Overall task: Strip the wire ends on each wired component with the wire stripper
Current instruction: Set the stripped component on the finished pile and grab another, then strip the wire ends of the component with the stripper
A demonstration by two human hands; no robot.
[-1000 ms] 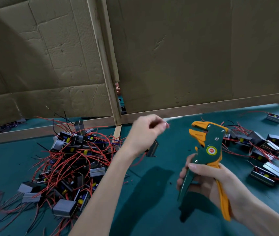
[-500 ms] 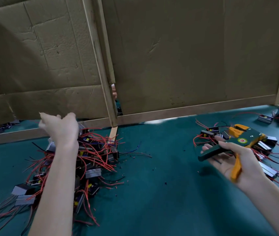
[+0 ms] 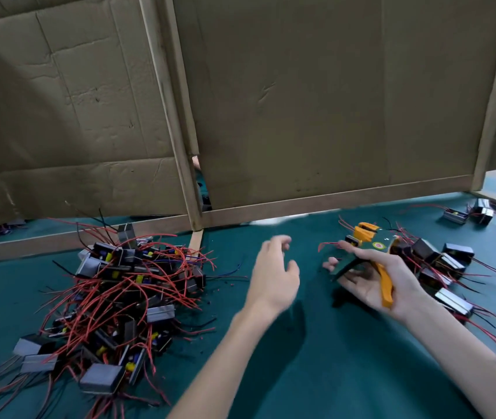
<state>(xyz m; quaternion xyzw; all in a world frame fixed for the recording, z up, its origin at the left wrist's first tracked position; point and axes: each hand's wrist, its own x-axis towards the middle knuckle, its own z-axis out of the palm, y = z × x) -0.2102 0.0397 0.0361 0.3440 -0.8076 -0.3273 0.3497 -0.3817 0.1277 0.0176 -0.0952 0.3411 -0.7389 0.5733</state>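
A cardboard wall (image 3: 301, 101) backs the green table (image 3: 316, 343). A tangle of wired components (image 3: 125, 291) lies left, a smaller spread (image 3: 440, 261) far right. Between them the left hand (image 3: 274, 273) hovers loose-fingered, holding nothing. The right hand (image 3: 364, 282) grips the wire stripper (image 3: 376, 241).

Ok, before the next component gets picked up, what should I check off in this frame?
1. The right hand holds the wire stripper: ok.
2. The left hand holds nothing, fingers loose: ok.
3. The pile of wired components lies left of that hand: ok.
4. A component in the left hand, ready to strip: not ok.
5. Stripper mouth free of wire: cannot tell, blurred.
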